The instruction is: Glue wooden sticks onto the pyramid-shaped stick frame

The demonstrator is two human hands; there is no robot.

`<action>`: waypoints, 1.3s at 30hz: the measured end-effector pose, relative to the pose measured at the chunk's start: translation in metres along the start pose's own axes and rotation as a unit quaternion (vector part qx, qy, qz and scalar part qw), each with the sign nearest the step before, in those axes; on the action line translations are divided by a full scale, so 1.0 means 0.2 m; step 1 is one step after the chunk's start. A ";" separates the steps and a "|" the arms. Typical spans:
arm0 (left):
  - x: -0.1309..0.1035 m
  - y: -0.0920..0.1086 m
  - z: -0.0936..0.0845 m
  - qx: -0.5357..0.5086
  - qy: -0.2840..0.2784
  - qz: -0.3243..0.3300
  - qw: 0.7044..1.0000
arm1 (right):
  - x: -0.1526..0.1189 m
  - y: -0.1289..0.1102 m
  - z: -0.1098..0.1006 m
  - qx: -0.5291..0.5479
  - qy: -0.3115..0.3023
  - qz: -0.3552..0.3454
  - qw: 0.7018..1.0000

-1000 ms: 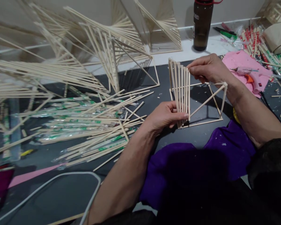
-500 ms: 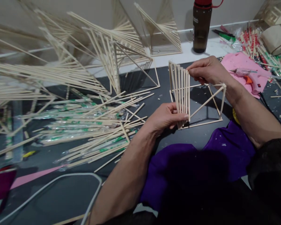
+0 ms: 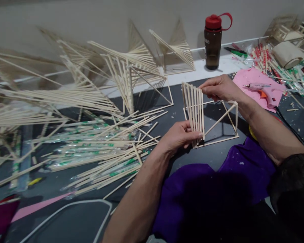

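Note:
A small frame of thin wooden sticks [image 3: 219, 122] stands on the dark table, with a row of near-upright sticks at its left side. My left hand [image 3: 181, 134] grips the lower end of that row, thumb in front and fingers behind. At the top right end of the same row, my right hand [image 3: 215, 87] pinches the last stick between thumb and fingertips. To the left lies a pile of loose sticks [image 3: 111, 148], some in clear and green wrappers. A glue gun [image 3: 264, 92] rests on a pink sheet [image 3: 245, 77] to the right.
Several finished stick structures [image 3: 131, 54] stand at the back left. A brown bottle with a red lid [image 3: 212, 47] is by the wall. A roll [image 3: 287, 54] and wrapped sticks [image 3: 263, 59] lie at the back right. Purple cloth [image 3: 187, 179] is in front of me.
The camera view has tilted up a little, so the whole bottle lid now shows. Both hands keep their hold on the stick row.

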State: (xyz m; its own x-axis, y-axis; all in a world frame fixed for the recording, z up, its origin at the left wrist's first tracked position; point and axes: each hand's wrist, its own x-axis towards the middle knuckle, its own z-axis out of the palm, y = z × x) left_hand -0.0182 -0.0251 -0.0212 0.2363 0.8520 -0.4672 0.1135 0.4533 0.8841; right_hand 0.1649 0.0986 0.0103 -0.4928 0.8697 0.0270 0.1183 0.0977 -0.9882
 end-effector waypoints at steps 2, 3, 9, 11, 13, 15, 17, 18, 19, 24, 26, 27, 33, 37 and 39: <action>0.00 0.00 0.00 -0.001 0.005 -0.003 1.000 | -0.01 -0.01 0.00 0.019 0.003 0.013 1.000; -0.01 0.01 0.00 -0.001 0.006 -0.003 1.000 | -0.01 -0.01 0.00 0.027 0.005 0.020 0.999; -0.01 0.01 0.00 0.002 0.011 -0.004 1.000 | -0.01 0.00 0.00 0.055 -0.002 0.026 0.998; -0.01 0.01 0.00 0.000 0.016 -0.008 1.000 | -0.01 0.01 0.00 0.053 -0.004 0.009 0.999; 0.00 0.01 0.00 -0.002 0.019 -0.011 1.000 | -0.01 0.01 0.00 0.049 0.006 -0.012 0.999; 0.00 0.01 0.00 -0.001 0.021 -0.013 1.000 | 0.00 0.02 0.00 0.040 0.016 -0.020 0.999; 0.00 0.01 0.00 0.004 0.023 -0.014 1.000 | 0.00 0.02 0.00 0.031 0.021 -0.021 0.999; 0.00 0.00 0.00 0.006 0.025 -0.015 1.000 | 0.00 0.02 0.00 0.028 0.022 -0.022 0.999; 0.00 0.00 0.00 0.008 0.028 -0.015 0.999 | 0.00 0.02 0.00 0.027 0.021 -0.025 0.999; 0.00 -0.01 0.00 0.019 0.035 -0.021 0.999 | 0.01 0.04 0.00 0.030 0.011 -0.040 0.999; -0.01 0.00 0.00 0.022 0.038 -0.019 0.999 | 0.02 0.04 0.00 0.035 0.014 -0.038 0.999; -0.01 0.00 0.00 0.023 0.038 -0.018 0.999 | 0.02 0.04 0.00 0.041 0.013 -0.037 0.998; -0.02 0.02 0.01 0.028 0.039 -0.020 0.999 | 0.03 0.05 0.01 0.064 0.012 -0.038 0.997; -0.02 0.02 0.01 0.030 0.041 -0.023 0.998 | 0.03 0.07 0.00 0.054 0.015 -0.045 0.997; -0.02 0.02 0.01 0.030 0.039 -0.022 0.999 | 0.03 0.07 0.00 0.052 0.016 -0.044 0.998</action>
State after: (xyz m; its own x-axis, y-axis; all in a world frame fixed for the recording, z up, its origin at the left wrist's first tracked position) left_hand -0.0164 -0.0269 -0.0152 0.1538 0.8510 -0.5021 0.1794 0.4756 0.8611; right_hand 0.1638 0.1050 -0.0027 -0.4694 0.8751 0.1179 -0.0145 0.1258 -0.9919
